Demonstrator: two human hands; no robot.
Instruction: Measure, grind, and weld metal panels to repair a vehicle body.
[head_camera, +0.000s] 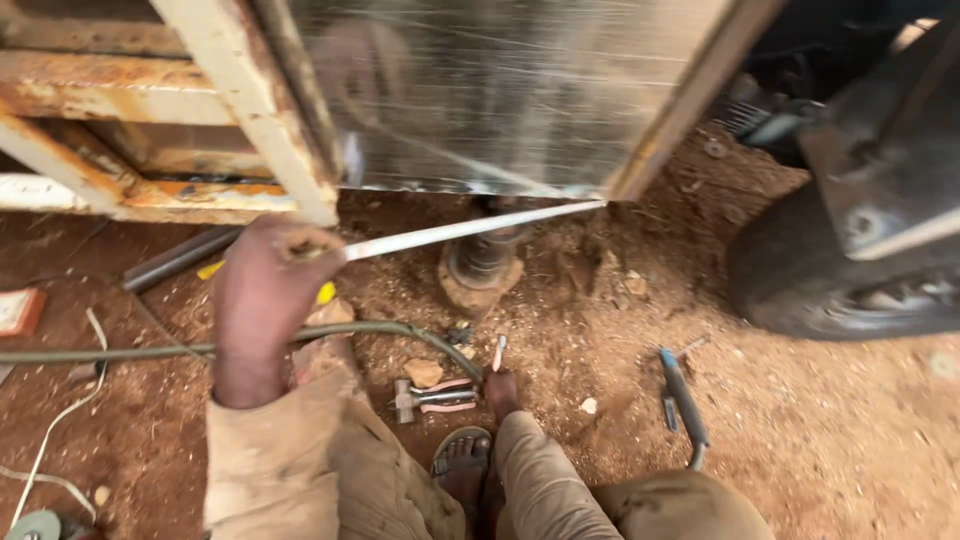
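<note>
My left hand (265, 300) is closed around one end of a long thin metal strip (470, 226). The strip runs to the right and ends at the lower edge of a shiny sheet-metal panel (500, 90). Low by my knee, my right hand (500, 388) rests near the ground, its fingers closed on a small thin pale stick (498, 352). A hammer with a pinkish handle (432, 397) lies on the dirt just left of that hand. My sandalled foot (462, 465) is below it.
A rusty cream-painted metal frame (120, 110) stands at upper left. A greenish cable (380, 330) crosses the red dirt. A rusty cylindrical stand (485, 262) sits under the panel. A dark tyre (830, 280) is at the right, with a blue-handled tool (685, 400) on the ground nearby.
</note>
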